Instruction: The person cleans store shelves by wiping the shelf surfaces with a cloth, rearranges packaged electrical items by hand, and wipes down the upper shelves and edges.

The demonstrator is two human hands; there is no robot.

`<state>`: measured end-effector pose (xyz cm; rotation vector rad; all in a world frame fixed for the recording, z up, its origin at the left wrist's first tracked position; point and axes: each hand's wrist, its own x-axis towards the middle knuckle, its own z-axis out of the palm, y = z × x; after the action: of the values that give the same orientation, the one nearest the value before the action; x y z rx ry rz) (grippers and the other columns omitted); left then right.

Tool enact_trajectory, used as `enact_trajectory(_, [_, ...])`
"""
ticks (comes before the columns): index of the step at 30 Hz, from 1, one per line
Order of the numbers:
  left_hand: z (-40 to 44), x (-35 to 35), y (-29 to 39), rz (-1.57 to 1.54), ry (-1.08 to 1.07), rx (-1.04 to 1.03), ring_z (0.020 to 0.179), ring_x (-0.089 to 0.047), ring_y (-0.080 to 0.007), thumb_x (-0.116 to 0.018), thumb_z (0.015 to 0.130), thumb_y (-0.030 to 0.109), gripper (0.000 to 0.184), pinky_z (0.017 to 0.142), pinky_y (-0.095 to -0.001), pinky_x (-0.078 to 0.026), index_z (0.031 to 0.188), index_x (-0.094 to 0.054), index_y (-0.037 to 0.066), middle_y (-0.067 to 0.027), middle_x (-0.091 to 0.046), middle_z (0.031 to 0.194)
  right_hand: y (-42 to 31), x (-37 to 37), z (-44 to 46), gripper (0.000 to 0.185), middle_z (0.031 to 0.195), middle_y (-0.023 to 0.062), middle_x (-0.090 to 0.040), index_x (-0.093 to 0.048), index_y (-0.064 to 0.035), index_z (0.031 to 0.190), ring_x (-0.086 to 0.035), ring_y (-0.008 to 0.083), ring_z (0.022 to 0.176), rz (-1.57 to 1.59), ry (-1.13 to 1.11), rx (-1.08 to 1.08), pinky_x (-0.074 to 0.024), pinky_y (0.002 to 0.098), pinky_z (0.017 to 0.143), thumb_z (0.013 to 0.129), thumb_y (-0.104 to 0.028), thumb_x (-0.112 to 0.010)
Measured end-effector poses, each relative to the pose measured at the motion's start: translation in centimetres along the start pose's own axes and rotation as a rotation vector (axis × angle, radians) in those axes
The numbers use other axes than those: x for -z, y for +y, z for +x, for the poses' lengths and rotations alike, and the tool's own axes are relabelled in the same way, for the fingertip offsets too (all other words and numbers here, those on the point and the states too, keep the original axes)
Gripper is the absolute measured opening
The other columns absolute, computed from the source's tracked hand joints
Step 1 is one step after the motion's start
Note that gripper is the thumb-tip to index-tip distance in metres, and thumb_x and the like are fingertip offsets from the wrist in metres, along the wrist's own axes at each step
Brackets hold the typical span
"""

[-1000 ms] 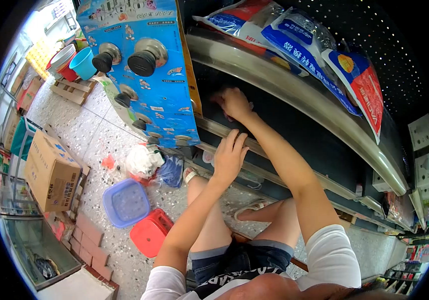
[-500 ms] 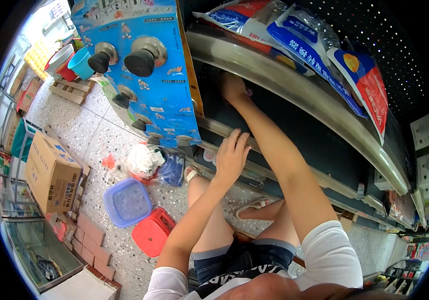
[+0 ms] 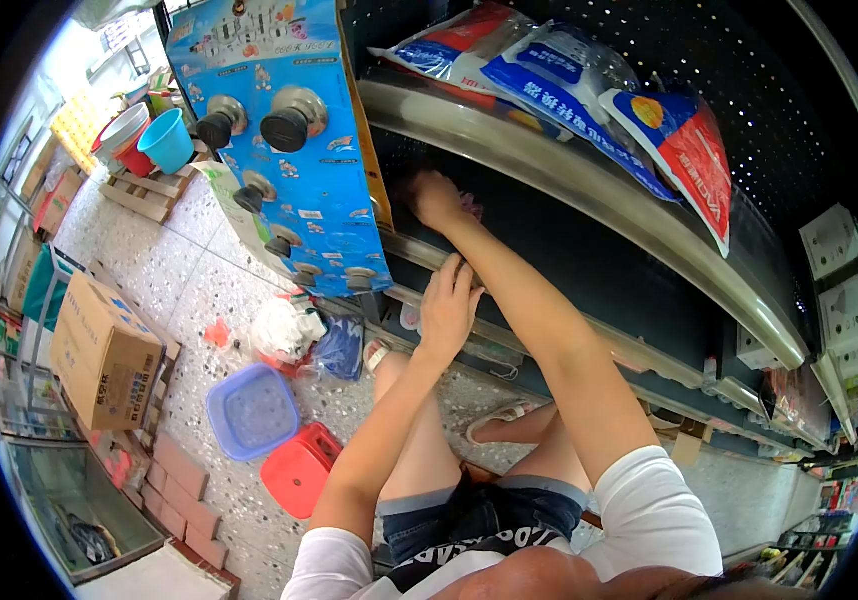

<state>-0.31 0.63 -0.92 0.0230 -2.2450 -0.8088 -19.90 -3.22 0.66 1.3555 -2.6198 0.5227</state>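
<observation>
My right hand (image 3: 433, 200) reaches onto the dark shelf (image 3: 559, 270), under the metal edge of the shelf above, beside the blue card display. Its fingers are bent and in shadow, and a bit of pinkish cloth shows beside the wrist. What the fingers hold, if anything, is hidden. My left hand (image 3: 448, 312) rests on the front rail of the shelf, fingers extended and holding nothing. The blue card (image 3: 324, 185) with black and silver knobs hangs left of both hands.
Red, white and blue packets (image 3: 589, 85) lie on the upper shelf. On the floor are a purple basin (image 3: 253, 412), a red plastic stool (image 3: 299, 470), white and blue bags (image 3: 287, 326) and a cardboard box (image 3: 104, 350). Small white boxes (image 3: 854, 300) stand at the right.
My right hand went deeper into the shelf's shadow, then came partly back into view, further left. My left hand stays on the rail. The view has shifted slightly.
</observation>
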Motion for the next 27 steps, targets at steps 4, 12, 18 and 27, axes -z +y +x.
enact_trajectory(4, [0.3,0.2,0.4,-0.001,0.037,-0.028,0.097,-0.058,-0.0345,-0.075,0.074,0.009,0.050,0.082,-0.0422,-0.050,0.119,-0.055,0.002,-0.0141,-0.052,0.127,-0.2,-1.1,-0.8,0.022,0.099,0.0206,-0.068,-0.073,-0.0107,0.101,-0.067,0.0406,0.089,0.121,-0.012,0.061,-0.0550,0.0485,0.078,0.084,-0.017,-0.061])
enact_trajectory(12, [0.0,0.3,0.6,0.067,0.015,-0.040,0.103,-0.057,-0.0359,-0.074,0.077,0.010,0.049,0.086,-0.0419,-0.050,0.122,-0.055,0.004,-0.0162,-0.051,0.129,-0.8,3.1,-2.8,0.022,0.097,0.0113,-0.067,-0.076,-0.0195,0.103,-0.065,0.0342,0.093,0.337,-0.173,0.235,-0.0508,0.0426,0.080,0.084,-0.019,-0.067])
enact_trajectory(18, [-0.1,0.4,1.0,0.110,-0.009,-0.026,0.105,-0.056,-0.0358,-0.073,0.079,0.013,0.050,0.088,-0.0425,-0.049,0.125,-0.054,0.006,-0.0161,-0.051,0.130,-0.6,4.4,-3.8,0.023,0.099,0.0123,-0.066,-0.075,-0.0192,0.106,-0.062,0.0330,0.098,0.351,-0.231,0.322,-0.0485,0.0414,0.083,0.084,-0.019,-0.067])
enact_trajectory(27, [-0.1,0.3,1.5,0.169,-0.019,-0.047,0.106,-0.057,-0.0355,-0.073,0.080,0.014,0.051,0.088,-0.0422,-0.050,0.126,-0.052,0.006,-0.0154,-0.051,0.130,1.8,8.8,-7.9,0.025,0.093,0.0142,-0.063,-0.073,-0.0116,0.111,-0.062,0.0316,0.088,0.399,-0.398,0.305,-0.0483,0.0410,0.079,0.088,-0.014,-0.064])
